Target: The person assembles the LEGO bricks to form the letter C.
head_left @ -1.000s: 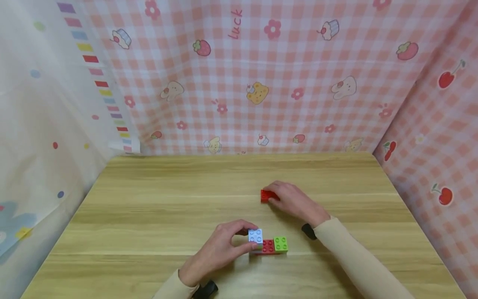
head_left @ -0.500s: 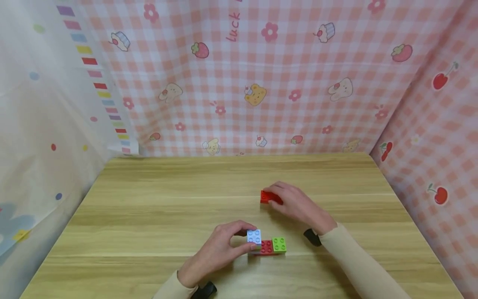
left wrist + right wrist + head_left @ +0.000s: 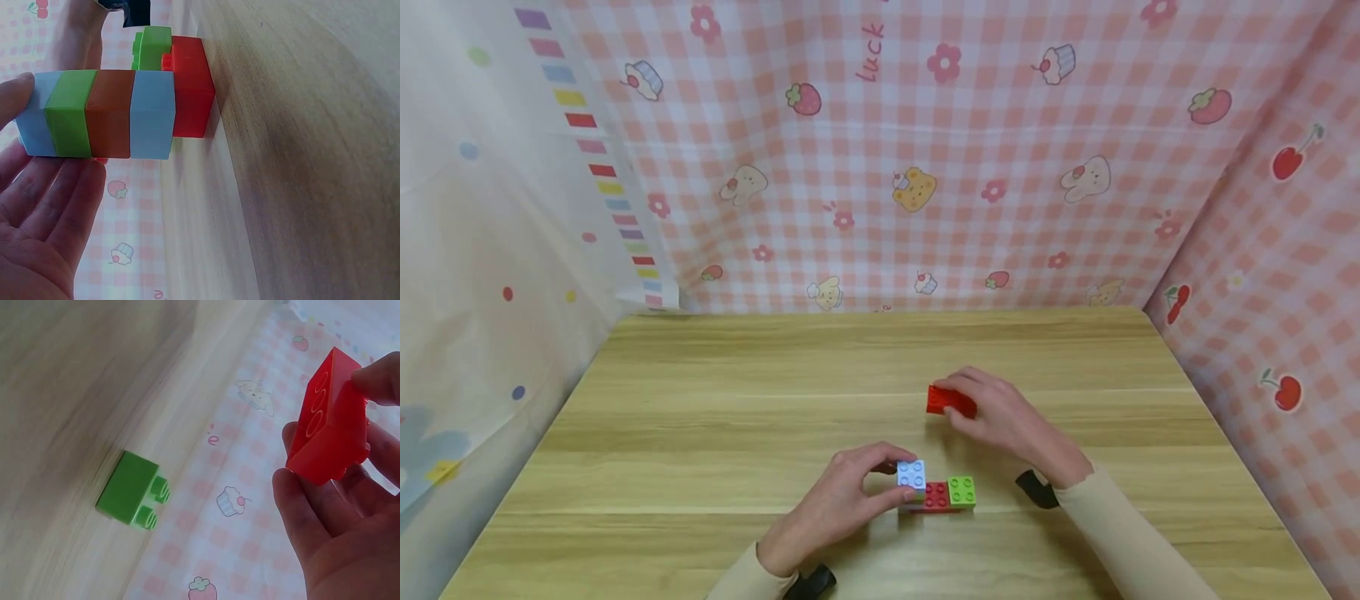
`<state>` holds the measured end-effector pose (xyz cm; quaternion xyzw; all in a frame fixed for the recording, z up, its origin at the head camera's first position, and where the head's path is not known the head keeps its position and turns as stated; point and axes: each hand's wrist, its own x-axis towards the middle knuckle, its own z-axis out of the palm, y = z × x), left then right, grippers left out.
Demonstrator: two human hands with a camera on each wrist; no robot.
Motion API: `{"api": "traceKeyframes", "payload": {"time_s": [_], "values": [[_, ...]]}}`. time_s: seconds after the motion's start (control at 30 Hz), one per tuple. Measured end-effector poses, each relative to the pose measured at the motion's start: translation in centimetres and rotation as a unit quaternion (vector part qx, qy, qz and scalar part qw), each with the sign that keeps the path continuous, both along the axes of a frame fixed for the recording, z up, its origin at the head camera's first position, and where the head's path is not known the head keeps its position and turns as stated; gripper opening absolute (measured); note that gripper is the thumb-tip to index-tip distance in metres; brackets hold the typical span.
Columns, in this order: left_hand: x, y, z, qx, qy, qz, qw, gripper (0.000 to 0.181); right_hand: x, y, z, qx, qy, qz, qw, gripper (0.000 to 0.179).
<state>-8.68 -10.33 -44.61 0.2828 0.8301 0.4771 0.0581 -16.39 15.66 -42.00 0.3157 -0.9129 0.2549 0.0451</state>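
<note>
My left hand (image 3: 838,500) pinches the light blue brick (image 3: 912,473) topping a small tower between thumb and fingers. Below it in the left wrist view come a green brick (image 3: 72,115), a brown-orange brick (image 3: 112,112) and another light blue brick (image 3: 152,115). That tower stands on one end of a long red brick (image 3: 194,87) on the table; a lime green brick (image 3: 962,491) sits on its other end. Farther back, my right hand (image 3: 1003,417) holds a loose red brick (image 3: 337,419) above the table, its hollow underside showing in the right wrist view.
A separate green brick (image 3: 128,487) with studs rests on the wooden table (image 3: 737,400) in the right wrist view. A pink checked cloth (image 3: 880,167) hangs behind the table, with more cloth at both sides.
My right hand has lifted the loose red brick off the table and moved slightly right and nearer. My left hand keeps its grip on the tower and stays in place.
</note>
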Motion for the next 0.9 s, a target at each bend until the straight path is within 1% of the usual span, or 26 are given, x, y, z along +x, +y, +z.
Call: {"api": "traceKeyframes", "payload": {"time_s": [0.13, 0.37, 0.47, 0.6, 0.9], "values": [[-0.1, 0.0, 0.0, -0.002, 0.003, -0.001, 1.0, 0.03, 0.3, 0.2, 0.1, -0.019, 0.006, 0.005, 0.9998, 0.038], [-0.1, 0.0, 0.0, -0.001, -0.002, -0.005, 1.0, 0.031, 1.0, 0.5, 0.2, -0.045, -0.005, 0.007, 0.999, 0.036], [-0.1, 0.0, 0.0, -0.001, 0.001, -0.006, 1.0, 0.031, 1.3, 0.5, 0.2, -0.054, -0.002, 0.009, 0.9985, 0.036], [-0.1, -0.1, -0.1, 0.002, 0.002, -0.007, 1.0, 0.031, 1.8, 0.5, 0.2, -0.071, 0.004, 0.019, 0.9972, 0.035], [0.0, -0.1, -0.2, 0.006, -0.001, -0.007, 1.0, 0.031, 3.0, 0.1, 0.5, -0.108, 0.016, 0.056, 0.9924, 0.034]]}}
